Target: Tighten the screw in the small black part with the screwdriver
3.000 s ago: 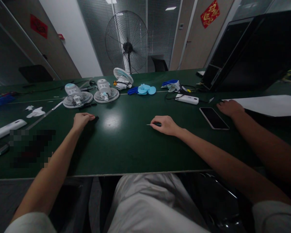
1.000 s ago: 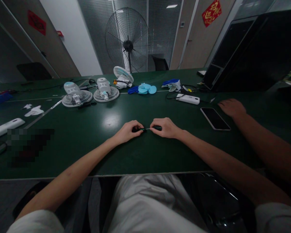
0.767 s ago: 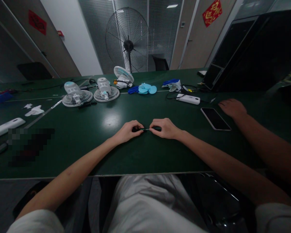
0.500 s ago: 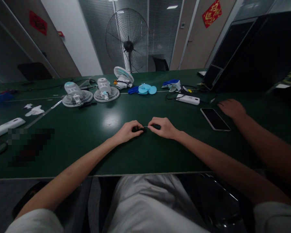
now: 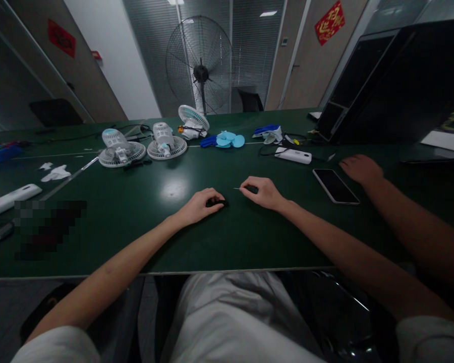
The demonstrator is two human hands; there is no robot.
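Observation:
My left hand (image 5: 200,205) rests on the green table (image 5: 189,247), its fingers closed round a small black object (image 5: 215,202). The grip hides most of that object, so its kind cannot be made out. To its right, my right hand (image 5: 263,192) pinches what looks like a small screwdriver (image 5: 252,189) with a dark handle. Its thin, pale shaft points left from the fingertips, toward the black object but apart from it.
Another person's hand (image 5: 361,169) lies at the right, beside a phone (image 5: 336,185). Farther back are white fan parts (image 5: 166,143), light-blue fan blades (image 5: 230,139), gloves (image 5: 268,133) and a white bar-shaped device (image 5: 293,155). A big black monitor (image 5: 397,85) stands back right.
My right hand has moved right and a little away from me, drawing the shaft off the black object. My left hand has stayed in place.

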